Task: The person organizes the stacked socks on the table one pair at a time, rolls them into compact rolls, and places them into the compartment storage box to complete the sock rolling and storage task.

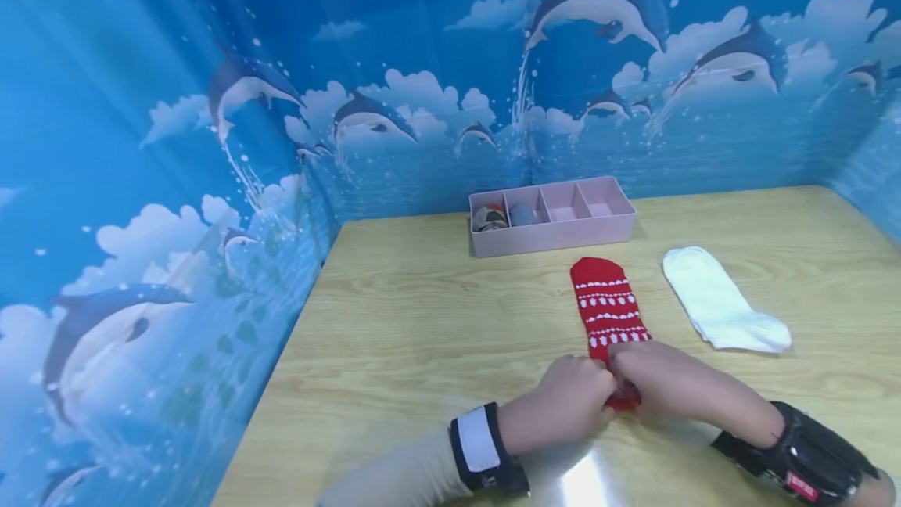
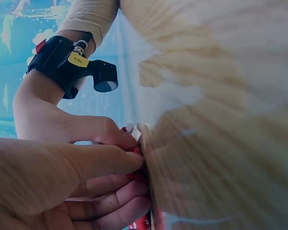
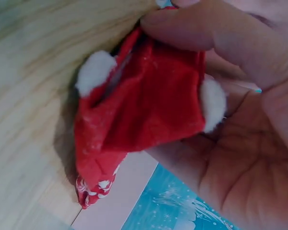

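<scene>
A red sock (image 1: 611,303) with white patterned bands lies lengthwise on the table, its near end between both hands. My left hand (image 1: 573,397) pinches that near end from the left, fingers curled in; the left wrist view shows its thumb (image 2: 120,160) at the red cloth. From the right, my right hand (image 1: 669,382) grips the same end. In the right wrist view, the plain red end of the sock (image 3: 153,100) is folded over and carries white fluffy tufts, the right thumb (image 3: 182,26) pressing on it. Fingers hide part of the sock.
Beyond the sock stands a pink divided box (image 1: 556,238). A patterned bundle (image 1: 489,217) fills its leftmost compartment, and a grey-blue bundle (image 1: 522,214) the one beside it. White socks (image 1: 721,303) lie flat to the right. A dolphin-print curtain (image 1: 422,37) hangs behind the table.
</scene>
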Demonstrator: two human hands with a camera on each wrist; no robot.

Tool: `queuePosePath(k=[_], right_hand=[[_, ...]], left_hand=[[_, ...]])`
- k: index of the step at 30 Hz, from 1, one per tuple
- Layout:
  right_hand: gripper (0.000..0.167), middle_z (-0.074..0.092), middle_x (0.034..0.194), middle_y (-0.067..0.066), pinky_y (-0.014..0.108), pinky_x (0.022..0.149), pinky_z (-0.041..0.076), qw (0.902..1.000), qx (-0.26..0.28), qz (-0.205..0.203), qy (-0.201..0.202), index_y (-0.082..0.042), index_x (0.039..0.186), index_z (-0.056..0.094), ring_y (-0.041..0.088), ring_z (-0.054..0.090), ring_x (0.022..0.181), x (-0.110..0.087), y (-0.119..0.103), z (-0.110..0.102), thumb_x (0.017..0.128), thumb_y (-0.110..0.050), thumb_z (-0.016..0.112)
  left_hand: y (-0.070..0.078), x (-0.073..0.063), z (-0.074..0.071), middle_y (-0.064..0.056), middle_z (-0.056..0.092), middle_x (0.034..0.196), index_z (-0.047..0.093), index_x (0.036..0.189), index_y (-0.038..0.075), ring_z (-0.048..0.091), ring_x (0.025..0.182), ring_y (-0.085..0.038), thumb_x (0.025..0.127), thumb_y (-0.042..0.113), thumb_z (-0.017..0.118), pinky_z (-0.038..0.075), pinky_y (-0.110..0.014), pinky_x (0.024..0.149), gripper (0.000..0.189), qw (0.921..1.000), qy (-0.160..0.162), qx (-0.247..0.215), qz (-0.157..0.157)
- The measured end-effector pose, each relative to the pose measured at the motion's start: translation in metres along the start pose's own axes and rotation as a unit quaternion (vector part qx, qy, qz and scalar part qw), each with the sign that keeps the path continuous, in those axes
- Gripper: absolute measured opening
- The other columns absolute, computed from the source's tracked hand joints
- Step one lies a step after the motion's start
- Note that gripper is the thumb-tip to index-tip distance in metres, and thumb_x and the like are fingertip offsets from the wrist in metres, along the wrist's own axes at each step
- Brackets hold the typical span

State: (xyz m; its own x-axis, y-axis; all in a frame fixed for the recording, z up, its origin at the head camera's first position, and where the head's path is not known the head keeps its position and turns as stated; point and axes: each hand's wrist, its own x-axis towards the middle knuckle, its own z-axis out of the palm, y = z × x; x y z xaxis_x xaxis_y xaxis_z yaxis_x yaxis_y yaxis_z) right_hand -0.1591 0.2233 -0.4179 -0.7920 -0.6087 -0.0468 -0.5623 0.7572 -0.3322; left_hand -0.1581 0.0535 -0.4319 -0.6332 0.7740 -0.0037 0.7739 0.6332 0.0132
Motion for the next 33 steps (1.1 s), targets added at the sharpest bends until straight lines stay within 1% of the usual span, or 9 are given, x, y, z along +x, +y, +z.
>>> queuePosePath(k=[6,10,13,16,20,22,26,31,33], right_hand=[[0.034,0.054,0.069,-0.015,0.022,0.055,0.04,0.9986,0.051,-0.016,0.0,-0.022,0.077,0.063,0.0,0.044,0.061,0.004,0.006,-0.004,0.064,0.007,0.072],[0.031,0.053,0.07,-0.013,0.021,0.057,0.04,0.9957,0.092,-0.009,-0.009,-0.023,0.079,0.059,0.001,0.045,0.063,0.006,0.015,-0.008,0.072,0.002,0.076],[0.031,0.053,0.071,-0.013,0.021,0.058,0.041,0.9954,0.096,-0.005,-0.005,-0.022,0.079,0.056,0.001,0.045,0.065,0.006,0.019,-0.01,0.077,-0.003,0.081],[0.028,0.054,0.068,-0.016,0.021,0.058,0.04,0.9984,0.055,-0.01,0.005,-0.023,0.075,0.06,-0.001,0.044,0.062,0.005,0.016,-0.012,0.078,-0.008,0.083],[0.024,0.057,0.065,-0.018,0.022,0.056,0.04,0.9989,-0.031,-0.012,0.032,-0.024,0.069,0.066,-0.002,0.043,0.058,0.003,0.007,-0.012,0.077,-0.01,0.084],[0.022,0.06,0.066,-0.017,0.023,0.055,0.043,0.9973,-0.06,-0.008,0.041,-0.024,0.07,0.069,-0.001,0.046,0.058,0.0,0.003,-0.012,0.074,-0.013,0.087],[0.029,0.06,0.071,-0.012,0.027,0.056,0.047,0.9934,-0.108,0.0,0.037,-0.022,0.075,0.067,0.004,0.051,0.062,-0.002,-0.002,-0.009,0.064,-0.013,0.093],[0.03,0.058,0.07,-0.008,0.028,0.054,0.047,0.9892,-0.133,-0.017,0.059,-0.019,0.075,0.064,0.008,0.052,0.061,0.001,0.0,0.001,0.065,-0.003,0.087],[0.027,0.059,0.07,-0.009,0.028,0.054,0.047,0.9898,-0.122,-0.03,0.067,-0.019,0.074,0.065,0.008,0.052,0.06,0.001,0.002,0.003,0.067,-0.003,0.086]], left_hand=[[-0.003,0.003,0.002,0.013,0.045,0.056,0.054,0.066,0.021,0.041,0.051,0.0,0.092,0.03,0.073,0.03,-0.015,0.048,0.033,0.9981,-0.004,-0.059,-0.014],[-0.005,0.009,0.0,0.012,0.043,0.057,0.056,0.072,0.02,0.043,0.052,-0.001,0.096,0.032,0.069,0.031,-0.015,0.048,0.03,0.9943,-0.025,-0.096,-0.039],[-0.007,0.013,-0.002,0.01,0.043,0.057,0.059,0.074,0.02,0.046,0.052,-0.002,0.098,0.031,0.067,0.035,-0.017,0.048,0.027,0.9882,-0.05,-0.131,-0.062],[-0.008,0.017,-0.004,0.009,0.042,0.054,0.057,0.069,0.019,0.046,0.049,-0.004,0.098,0.03,0.066,0.037,-0.019,0.047,0.033,0.9795,-0.072,-0.165,-0.09],[-0.009,0.022,-0.006,0.008,0.038,0.051,0.049,0.059,0.017,0.043,0.047,-0.005,0.099,0.03,0.064,0.036,-0.02,0.047,0.044,0.9738,-0.084,-0.173,-0.122],[-0.009,0.024,-0.007,0.007,0.038,0.051,0.047,0.058,0.018,0.042,0.047,-0.005,0.098,0.029,0.064,0.035,-0.02,0.047,0.045,0.9715,-0.087,-0.176,-0.133],[-0.009,0.025,-0.008,0.007,0.038,0.051,0.046,0.059,0.017,0.041,0.044,-0.006,0.096,0.026,0.066,0.035,-0.021,0.045,0.043,0.9643,-0.089,-0.198,-0.152],[-0.01,0.023,-0.01,0.007,0.038,0.049,0.046,0.058,0.017,0.04,0.043,-0.005,0.096,0.031,0.069,0.035,-0.019,0.044,0.047,0.9651,-0.082,-0.202,-0.145],[-0.009,0.023,-0.011,0.008,0.036,0.048,0.045,0.057,0.018,0.038,0.042,-0.004,0.095,0.034,0.071,0.033,-0.018,0.044,0.048,0.9693,-0.08,-0.187,-0.138]])
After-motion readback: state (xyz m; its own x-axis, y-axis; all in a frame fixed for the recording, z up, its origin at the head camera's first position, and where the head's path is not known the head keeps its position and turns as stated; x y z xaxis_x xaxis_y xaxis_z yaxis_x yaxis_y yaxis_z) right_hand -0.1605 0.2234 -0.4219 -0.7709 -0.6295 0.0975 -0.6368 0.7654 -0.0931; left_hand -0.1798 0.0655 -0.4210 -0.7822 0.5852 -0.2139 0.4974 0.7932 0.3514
